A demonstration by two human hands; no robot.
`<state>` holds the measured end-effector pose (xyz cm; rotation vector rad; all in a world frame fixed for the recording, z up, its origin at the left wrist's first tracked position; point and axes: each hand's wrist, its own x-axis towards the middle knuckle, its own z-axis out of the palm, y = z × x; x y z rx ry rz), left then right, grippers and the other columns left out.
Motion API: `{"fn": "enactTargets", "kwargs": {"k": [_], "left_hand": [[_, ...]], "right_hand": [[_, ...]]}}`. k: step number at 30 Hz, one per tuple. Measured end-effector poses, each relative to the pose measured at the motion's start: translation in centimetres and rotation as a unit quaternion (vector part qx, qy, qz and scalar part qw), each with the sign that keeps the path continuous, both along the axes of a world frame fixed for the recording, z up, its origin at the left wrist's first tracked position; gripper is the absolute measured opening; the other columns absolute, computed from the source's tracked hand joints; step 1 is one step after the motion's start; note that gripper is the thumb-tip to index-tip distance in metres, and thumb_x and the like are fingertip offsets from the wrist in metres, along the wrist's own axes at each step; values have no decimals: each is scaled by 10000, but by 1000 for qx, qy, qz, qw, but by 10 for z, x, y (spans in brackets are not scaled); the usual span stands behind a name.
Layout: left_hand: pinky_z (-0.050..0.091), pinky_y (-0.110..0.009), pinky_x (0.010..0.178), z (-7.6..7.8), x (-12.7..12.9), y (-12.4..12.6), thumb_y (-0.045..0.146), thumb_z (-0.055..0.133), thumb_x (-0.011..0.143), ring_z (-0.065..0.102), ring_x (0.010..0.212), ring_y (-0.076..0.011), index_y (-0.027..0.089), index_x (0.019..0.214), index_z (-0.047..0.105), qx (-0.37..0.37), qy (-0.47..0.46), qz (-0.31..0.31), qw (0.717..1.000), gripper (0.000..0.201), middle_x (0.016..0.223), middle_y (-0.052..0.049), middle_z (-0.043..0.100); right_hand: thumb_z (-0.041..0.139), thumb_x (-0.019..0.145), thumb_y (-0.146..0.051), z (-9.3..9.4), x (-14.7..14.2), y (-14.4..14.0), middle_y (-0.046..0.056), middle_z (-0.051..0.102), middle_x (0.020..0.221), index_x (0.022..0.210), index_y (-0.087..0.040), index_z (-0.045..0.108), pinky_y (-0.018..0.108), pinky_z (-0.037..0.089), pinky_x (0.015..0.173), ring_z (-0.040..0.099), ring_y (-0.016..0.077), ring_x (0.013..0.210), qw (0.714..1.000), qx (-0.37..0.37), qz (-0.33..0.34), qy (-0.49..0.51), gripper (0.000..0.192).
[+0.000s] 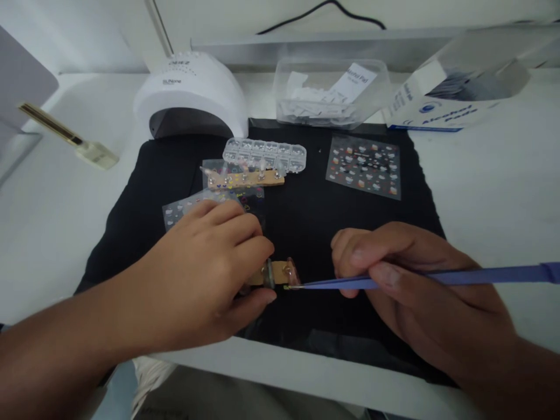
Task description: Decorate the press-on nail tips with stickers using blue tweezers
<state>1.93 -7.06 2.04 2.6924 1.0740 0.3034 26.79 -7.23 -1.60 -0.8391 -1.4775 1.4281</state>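
My left hand (219, 262) is closed around a wooden strip (280, 273) that carries false nail tips, most of it hidden under my palm. One pinkish nail tip (292, 271) sticks out at the strip's right end, and a dark greenish one (269, 274) stands by my thumb and fingers. In my right hand (402, 274), blue-purple tweezers (350, 283) are pinched between thumb and fingers, pointing left. Their metal tip is close to the pinkish nail tip's lower edge, at a tiny yellowish piece (286, 286), perhaps a sticker; whether they grip it is too small to tell.
Beyond my left hand lie a second wooden strip with nail tips (249, 179), sticker sheets (186, 204) and a clear compartment case (265, 153). Another sticker sheet (365, 166) lies right. Behind stand a white nail lamp (192, 87), plastic tub (332, 111), alcohol pad box (450, 108); a brush (70, 134) lies left.
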Motion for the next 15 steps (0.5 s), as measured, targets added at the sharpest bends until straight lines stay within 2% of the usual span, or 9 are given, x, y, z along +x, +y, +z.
{"fn": "enactTargets", "kwargs": {"k": [4,15], "left_hand": [[406,-436,741,0,1,1,283,633,918,567,855,-264,164,938,701,-2,1,-2,1000,139,875,-55,644],[390,-444,732,-1,1,1,301,649,917,560,844,-276,162,919,702,0,1,-10,1000,149,855,-46,628]], "right_hand": [[602,982,-312,0,-1,0,-3,637,681,940,-298,754,337,466,571,593,170,633,1000,3,4,-4,159],[604,988,-343,-2,-6,-1,-10,635,677,956,-306,748,334,476,576,601,169,637,1000,7,4,-13,153]]}}
